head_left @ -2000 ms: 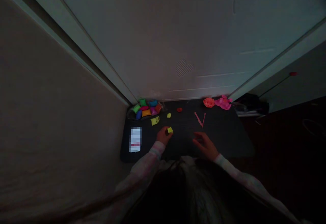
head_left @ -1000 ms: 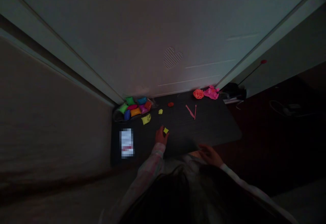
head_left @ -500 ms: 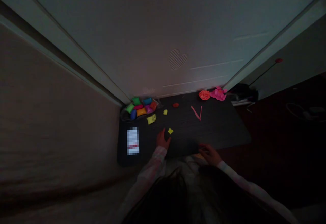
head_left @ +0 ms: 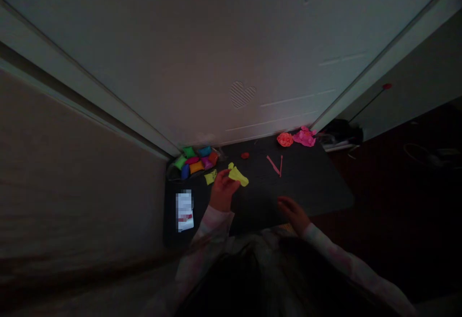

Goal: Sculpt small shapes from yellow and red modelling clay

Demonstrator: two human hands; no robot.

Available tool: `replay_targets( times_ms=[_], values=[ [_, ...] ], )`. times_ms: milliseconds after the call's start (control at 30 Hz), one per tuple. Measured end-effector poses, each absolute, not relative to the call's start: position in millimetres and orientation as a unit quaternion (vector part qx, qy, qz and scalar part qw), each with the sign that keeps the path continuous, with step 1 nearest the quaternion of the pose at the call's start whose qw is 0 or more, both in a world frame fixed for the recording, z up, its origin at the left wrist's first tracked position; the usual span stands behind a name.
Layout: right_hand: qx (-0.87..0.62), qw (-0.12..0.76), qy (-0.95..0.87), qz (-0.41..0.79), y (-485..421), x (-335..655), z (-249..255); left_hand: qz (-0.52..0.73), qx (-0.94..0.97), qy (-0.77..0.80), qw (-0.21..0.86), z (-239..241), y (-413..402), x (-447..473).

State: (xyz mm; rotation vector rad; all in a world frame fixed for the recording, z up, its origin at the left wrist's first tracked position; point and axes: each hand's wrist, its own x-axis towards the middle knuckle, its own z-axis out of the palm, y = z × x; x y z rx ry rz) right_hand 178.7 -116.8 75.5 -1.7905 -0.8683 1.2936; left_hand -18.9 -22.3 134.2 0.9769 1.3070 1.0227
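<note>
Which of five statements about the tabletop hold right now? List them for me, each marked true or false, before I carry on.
1. The left hand holds a flattened, clay-like yellow piece. True.
2. Two thin pink sticks lie in a rough V on the dark grey table. True.
3. The right hand is touching the pink sticks. False: the right hand is apart from the pink sticks, nearer the wearer's body.
4. The small red lump is farther from the wearer than the yellow piece. True.
5. The colourful pillow-shaped packets are bunched at the table's right end. False: the packets are at its left end.
</note>
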Motion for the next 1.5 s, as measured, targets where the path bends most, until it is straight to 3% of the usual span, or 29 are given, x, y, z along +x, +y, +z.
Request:
replay_targets(
  times_ms=[100, 167, 300, 433, 767, 967, 1167, 1500],
  values=[
    [-0.65, 0.404, -0.297, 0.571, -88.0, 161.7, 123.1, 0.461, 0.396, 0.462, 0.645, 181.2, -28.5, -17.0],
    [-0.518, 0.473, -0.166, 0.693, -70.1, 146.9, 163.9, 0.446, 0.419, 0.448, 0.651, 203.7, -34.5, -14.4],
    [-0.375, 0.485, -0.072, 0.787, -47.4, 120.1, 227.7, 0.418, 0.515, 0.423, 0.618, 222.4, -42.1, -10.2],
    [-0.365, 0.495, -0.05, 0.787, -40.3, 110.2, 239.7, 0.375, 0.597, 0.44, 0.556, 224.2, -43.0, -9.4],
    [-0.423, 0.555, -0.223, 0.681, -44.8, 124.7, 182.8, 0.343, 0.66, 0.503, 0.439, 203.0, -33.9, -5.0],
    [-0.551, 0.393, -0.529, 0.512, -62.5, 140.4, 117.2, 0.213, 0.665, 0.523, 0.489, 154.4, -23.8, -5.6],
    [-0.597, 0.342, -0.55, 0.474, -48.5, 147.5, 78.1, 0.179, 0.668, 0.499, 0.523, 116.1, -15.4, -1.4],
    [-0.709, 0.251, -0.553, 0.359, -11.1, 174.2, 13.4, 0.103, 0.703, 0.597, 0.372, 56.9, 87.6, 27.7]
  ],
)
